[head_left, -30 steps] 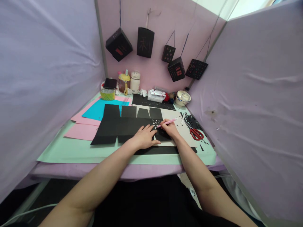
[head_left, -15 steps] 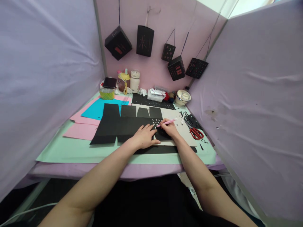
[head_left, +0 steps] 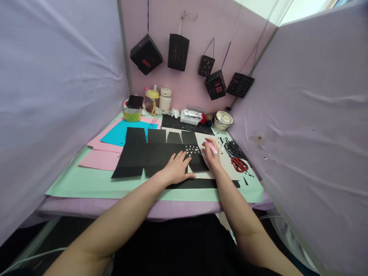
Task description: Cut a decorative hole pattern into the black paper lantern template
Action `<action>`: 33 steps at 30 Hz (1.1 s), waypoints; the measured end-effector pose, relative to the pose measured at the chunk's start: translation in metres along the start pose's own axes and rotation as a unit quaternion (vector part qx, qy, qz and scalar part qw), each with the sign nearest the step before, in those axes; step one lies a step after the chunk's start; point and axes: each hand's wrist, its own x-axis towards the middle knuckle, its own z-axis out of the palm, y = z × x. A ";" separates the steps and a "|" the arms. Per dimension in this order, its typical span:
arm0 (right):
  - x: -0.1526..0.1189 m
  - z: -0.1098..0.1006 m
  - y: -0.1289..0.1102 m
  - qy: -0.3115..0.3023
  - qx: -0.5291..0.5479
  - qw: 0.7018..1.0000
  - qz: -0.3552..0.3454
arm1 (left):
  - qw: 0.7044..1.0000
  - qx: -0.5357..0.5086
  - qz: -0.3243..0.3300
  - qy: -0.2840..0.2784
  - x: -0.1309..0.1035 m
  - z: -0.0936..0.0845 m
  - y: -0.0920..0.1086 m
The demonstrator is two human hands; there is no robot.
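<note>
A sheet of black card [head_left: 161,153] with slits and flaps lies over a white board [head_left: 230,165]. Small triangular holes [head_left: 192,150] are cut through its right part. My left hand [head_left: 176,168] rests on the card with its fingers spread, close to the holes. Just right of the card's edge is my right hand [head_left: 211,155], its fingers closed around a slim pink craft knife [head_left: 212,148]. The knife's tip is hard to make out.
Red-handled scissors [head_left: 239,165] and black paper scraps [head_left: 234,148] lie at the right. Blue paper [head_left: 117,134] and pink paper [head_left: 99,160] lie at the left. A tape roll [head_left: 132,115], white bottle [head_left: 165,100] and bowl [head_left: 223,120] stand behind. Black boxes [head_left: 178,52] hang above.
My right hand has lifted from the cut holes and moved right with the craft knife, which now points another way. My left hand stays on the card. The view has shifted slightly.
</note>
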 end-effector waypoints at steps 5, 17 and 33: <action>0.015 0.012 0.001 0.069 0.094 0.991 0.066 | 1.000 -0.006 -0.012 0.008 0.000 -0.003 0.001; 0.013 0.008 -0.001 0.030 0.048 0.994 0.096 | 0.998 0.022 0.006 0.065 0.003 0.001 0.005; 0.009 0.014 0.007 0.034 0.054 0.998 0.003 | 0.995 0.056 -0.033 0.080 0.007 -0.002 0.008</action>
